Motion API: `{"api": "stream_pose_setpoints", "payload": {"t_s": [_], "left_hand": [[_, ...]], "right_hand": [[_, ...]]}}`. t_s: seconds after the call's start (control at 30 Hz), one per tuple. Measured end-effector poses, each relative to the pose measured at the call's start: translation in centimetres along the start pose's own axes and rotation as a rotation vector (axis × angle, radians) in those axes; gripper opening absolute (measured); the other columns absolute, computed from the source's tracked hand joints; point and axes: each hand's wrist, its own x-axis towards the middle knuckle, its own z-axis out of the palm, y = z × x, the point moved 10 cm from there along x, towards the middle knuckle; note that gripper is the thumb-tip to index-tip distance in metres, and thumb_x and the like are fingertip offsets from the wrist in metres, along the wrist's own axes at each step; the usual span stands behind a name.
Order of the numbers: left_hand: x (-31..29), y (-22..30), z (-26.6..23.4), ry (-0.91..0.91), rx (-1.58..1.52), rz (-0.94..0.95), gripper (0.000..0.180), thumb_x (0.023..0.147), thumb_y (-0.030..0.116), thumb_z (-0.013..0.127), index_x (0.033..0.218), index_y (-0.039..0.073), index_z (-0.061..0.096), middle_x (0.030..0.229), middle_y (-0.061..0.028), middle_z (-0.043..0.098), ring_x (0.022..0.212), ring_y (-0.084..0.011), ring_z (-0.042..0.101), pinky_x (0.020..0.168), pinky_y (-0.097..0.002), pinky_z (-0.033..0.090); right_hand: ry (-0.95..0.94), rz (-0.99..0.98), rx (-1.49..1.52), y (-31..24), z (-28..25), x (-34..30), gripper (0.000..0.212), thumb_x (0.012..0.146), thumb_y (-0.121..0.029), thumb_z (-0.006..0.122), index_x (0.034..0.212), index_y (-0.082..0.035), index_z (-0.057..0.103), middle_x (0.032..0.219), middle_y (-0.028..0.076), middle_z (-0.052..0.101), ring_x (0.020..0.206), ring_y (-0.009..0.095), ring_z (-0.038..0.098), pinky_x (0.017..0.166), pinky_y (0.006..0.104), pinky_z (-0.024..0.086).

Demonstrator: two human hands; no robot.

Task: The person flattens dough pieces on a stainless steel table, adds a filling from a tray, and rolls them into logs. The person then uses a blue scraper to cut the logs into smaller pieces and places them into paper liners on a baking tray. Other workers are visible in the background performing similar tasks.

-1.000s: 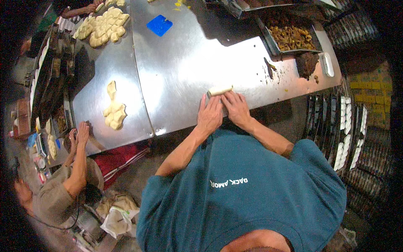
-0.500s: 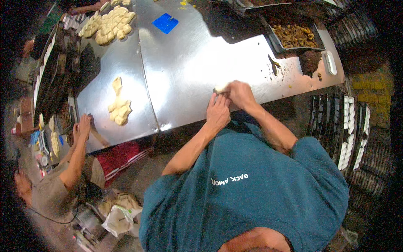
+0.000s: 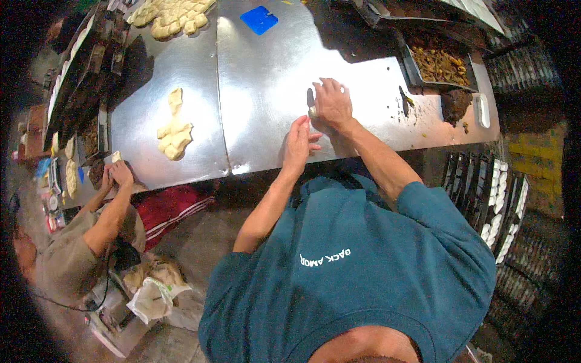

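My right hand (image 3: 331, 101) is on the metal table (image 3: 260, 103), its fingers curled down over a small pale piece of dough (image 3: 313, 112). Only the dough's near left end shows; the palm hides the rest. Closer to the table's front edge, my left hand (image 3: 298, 145) is open and empty, fingers stretched out and a little apart, its fingertips just short of the dough. Left of the table seam lies a small group of dough pieces (image 3: 174, 138), and a larger heap of dough pieces (image 3: 175, 17) sits at the far left.
A blue scraper (image 3: 259, 20) lies at the back. At right stand a tray of brown-yellow filling (image 3: 440, 63), a dark lump of filling (image 3: 455, 106) and a white tool (image 3: 482, 111). Racked trays of shaped dough (image 3: 496, 199) stand beyond. A co-worker's hands (image 3: 118, 173) work at left.
My hands have parted: the right has moved forward and left, covering the dough on the table, while the left has let go and opened. The view has shifted. The co-worker now has dough in hand.
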Motion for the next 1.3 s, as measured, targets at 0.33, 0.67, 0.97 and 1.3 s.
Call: {"api": "stream_pose_setpoints", "payload": {"t_s": [0.33,0.67,0.97,1.3], "left_hand": [[-0.6,-2.1,1.5,-0.055,-0.083,0.05,0.058,0.101,0.04,0.041,0.143,0.002,0.027,0.141,-0.0165,0.042,0.094,-0.0236,0.066,0.066,-0.029,0.055],[-5.5,4.5,-3.1,0.324,0.022,0.308,0.038,0.098,0.014,0.045,0.133,0.0,0.045,0.133,-0.0133,0.052,0.107,-0.023,0.062,0.081,-0.0308,0.053],[-15.5,-4.6,-10.4,0.789,-0.153,0.107,0.029,0.098,0.012,0.045,0.12,-0.003,0.056,0.116,-0.0122,0.062,0.1,-0.0207,0.064,0.081,-0.0295,0.053],[-14.7,-1.1,-21.3,0.898,0.043,0.197,0.029,0.095,0.017,0.05,0.116,0.0,0.061,0.102,-0.012,0.068,0.098,-0.0197,0.065,0.083,-0.0308,0.05]], "right_hand": [[-0.526,-0.189,0.225,0.5,-0.7,-5.4,0.058,0.082,-0.023,0.063,0.134,-0.006,0.045,0.12,0.015,0.057,0.107,0.032,0.054,0.09,0.0443,0.044],[-0.495,0.52,0.667,9.9,4.5,2.9,0.06,0.076,-0.042,0.068,0.117,0.001,0.06,0.101,0.021,0.067,0.092,0.034,0.066,0.083,0.0395,0.051],[-0.318,-0.039,0.14,6.3,7.4,17.2,0.041,0.085,-0.037,0.064,0.101,0.0,0.064,0.101,0.025,0.063,0.093,0.039,0.063,0.075,0.0474,0.053],[-0.36,-0.376,0.415,-29.0,14.2,23.0,0.05,0.09,-0.039,0.054,0.112,0.005,0.057,0.107,0.027,0.062,0.1,0.043,0.059,0.091,0.0449,0.045]]}}
